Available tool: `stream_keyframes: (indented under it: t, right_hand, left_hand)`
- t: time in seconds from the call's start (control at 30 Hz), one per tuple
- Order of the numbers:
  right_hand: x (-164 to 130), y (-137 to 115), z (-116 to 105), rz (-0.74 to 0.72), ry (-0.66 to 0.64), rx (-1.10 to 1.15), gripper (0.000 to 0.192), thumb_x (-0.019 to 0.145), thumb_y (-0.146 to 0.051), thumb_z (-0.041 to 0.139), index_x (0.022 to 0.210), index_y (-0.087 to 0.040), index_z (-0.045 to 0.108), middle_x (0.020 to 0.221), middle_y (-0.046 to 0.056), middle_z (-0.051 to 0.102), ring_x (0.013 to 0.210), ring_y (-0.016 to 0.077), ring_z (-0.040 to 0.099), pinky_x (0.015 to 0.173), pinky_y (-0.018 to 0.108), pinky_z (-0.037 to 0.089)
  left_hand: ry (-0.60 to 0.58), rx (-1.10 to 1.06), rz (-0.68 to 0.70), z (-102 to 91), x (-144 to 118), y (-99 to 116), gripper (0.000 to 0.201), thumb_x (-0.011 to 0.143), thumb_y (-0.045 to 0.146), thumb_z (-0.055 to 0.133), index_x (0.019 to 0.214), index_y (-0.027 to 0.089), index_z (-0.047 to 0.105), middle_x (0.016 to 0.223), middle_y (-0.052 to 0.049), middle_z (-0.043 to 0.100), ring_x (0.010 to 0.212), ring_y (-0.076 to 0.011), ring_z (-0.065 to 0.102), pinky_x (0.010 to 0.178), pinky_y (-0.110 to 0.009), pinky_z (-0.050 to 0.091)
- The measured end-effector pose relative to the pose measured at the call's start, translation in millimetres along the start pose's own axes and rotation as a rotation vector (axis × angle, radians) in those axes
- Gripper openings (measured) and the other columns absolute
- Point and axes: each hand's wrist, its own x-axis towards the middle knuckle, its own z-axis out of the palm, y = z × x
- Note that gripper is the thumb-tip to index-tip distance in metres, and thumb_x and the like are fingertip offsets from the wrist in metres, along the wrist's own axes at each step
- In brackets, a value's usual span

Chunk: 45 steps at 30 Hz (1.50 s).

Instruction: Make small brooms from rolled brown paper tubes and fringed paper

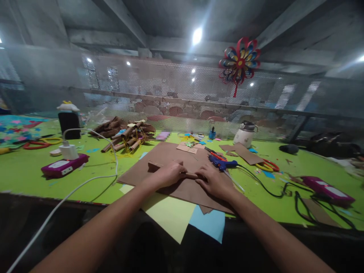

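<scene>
A small piece of brown paper, partly rolled into a thin tube, lies crosswise between my hands. My left hand pinches its left part, and a loose folded flap sticks out beyond my wrist. The fingers of my right hand are curled down on the tube's right end. Both hands rest over a large brown paper sheet. Under its front edge, a pale yellow sheet and a light blue sheet overhang the table. A blue glue gun lies just beyond my right hand.
Rolled brown paper tubes are heaped at the back left. Purple power strips lie on both sides, with a white cable looping at left. Scissors, paper scraps and a white jug are at right. A mesh screen stands behind.
</scene>
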Motion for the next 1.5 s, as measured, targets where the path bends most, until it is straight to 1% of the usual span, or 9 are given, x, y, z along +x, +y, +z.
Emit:
stream_keyframes:
  t: [0.13,0.27,0.33,0.4,0.47,0.57,0.83,1.27,1.5]
  right_hand:
    - [2.4,0.4,3.0,0.025,-0.028,-0.067,0.016,0.091,-0.024,0.049,0.09,-0.017,0.063,0.091,0.008,0.06,0.085,0.0194,0.053,0.074,0.031,0.041]
    - [4.1,7.6,10.7,0.086,0.027,0.039,0.017,0.091,-0.025,0.047,0.085,-0.016,0.061,0.089,0.009,0.06,0.082,0.02,0.054,0.072,0.031,0.041]
    - [5.6,9.4,10.7,0.126,0.058,0.11,0.017,0.091,-0.022,0.046,0.085,-0.016,0.06,0.086,0.008,0.062,0.08,0.0188,0.055,0.071,0.029,0.041]
    - [8.0,7.5,7.1,0.155,0.095,0.141,0.019,0.092,-0.02,0.042,0.086,-0.016,0.06,0.084,0.007,0.063,0.078,0.0175,0.057,0.07,0.028,0.042]
    - [11.0,2.6,1.9,0.172,0.133,0.167,0.021,0.093,-0.02,0.04,0.088,-0.016,0.06,0.084,0.006,0.065,0.077,0.0168,0.058,0.07,0.027,0.043]
    - [16.2,-4.4,-4.3,0.196,0.203,0.267,0.022,0.093,-0.024,0.04,0.091,-0.017,0.06,0.081,0.005,0.066,0.074,0.0168,0.059,0.068,0.027,0.044]
    - [37.3,-0.8,-7.5,0.004,0.417,0.19,0.018,0.09,-0.02,0.042,0.095,-0.015,0.059,0.089,0.011,0.062,0.084,0.0221,0.056,0.076,0.034,0.045]
    - [47.9,1.7,16.5,-0.099,0.513,0.041,0.029,0.093,-0.013,0.035,0.118,-0.018,0.048,0.104,0.013,0.057,0.102,0.0271,0.052,0.086,0.045,0.044]
    - [34.8,-14.2,2.3,-0.064,0.455,0.164,0.032,0.091,-0.016,0.043,0.123,-0.02,0.046,0.112,0.012,0.058,0.108,0.0258,0.052,0.091,0.043,0.044]
  left_hand:
    - [0.017,-0.024,-0.001,-4.5,1.1,0.1,0.027,0.089,0.032,0.046,0.09,0.018,0.07,0.082,-0.007,0.057,0.075,-0.0176,0.054,0.067,-0.027,0.038]
    - [0.332,-0.106,-0.138,-16.0,-8.2,14.9,0.024,0.084,0.031,0.051,0.094,0.017,0.069,0.093,-0.01,0.06,0.089,-0.0212,0.053,0.079,-0.032,0.041]
    - [0.372,-0.347,-0.3,-17.7,-14.2,26.3,0.026,0.084,0.034,0.051,0.078,0.016,0.069,0.077,-0.008,0.061,0.077,-0.0189,0.056,0.073,-0.031,0.044]
    - [0.244,-0.793,-0.451,-15.3,-17.7,38.1,0.027,0.082,0.035,0.054,0.068,0.015,0.066,0.063,-0.005,0.059,0.061,-0.0148,0.055,0.063,-0.029,0.046]
    - [0.184,-1.237,-0.568,-11.8,-16.6,48.9,0.021,0.077,0.035,0.061,0.072,0.015,0.065,0.07,-0.006,0.063,0.058,-0.0129,0.057,0.062,-0.03,0.048]
    - [0.298,-1.533,-0.604,-10.7,-6.3,60.7,0.021,0.072,0.033,0.07,0.079,0.013,0.066,0.08,-0.009,0.066,0.066,-0.0149,0.061,0.066,-0.032,0.052]
    - [0.678,-1.649,-0.551,-17.2,32.8,65.7,0.019,0.067,0.027,0.076,0.072,0.01,0.068,0.073,-0.008,0.068,0.065,-0.0137,0.062,0.072,-0.029,0.051]
    - [0.648,-1.768,-0.507,-20.5,50.1,47.4,0.015,0.07,0.022,0.074,0.074,0.01,0.068,0.073,-0.005,0.066,0.066,-0.0107,0.059,0.067,-0.022,0.046]
    - [0.578,-1.776,-0.424,-21.0,36.1,38.2,0.027,0.063,0.027,0.08,0.083,0.012,0.069,0.082,-0.004,0.066,0.075,-0.0132,0.06,0.077,-0.028,0.047]
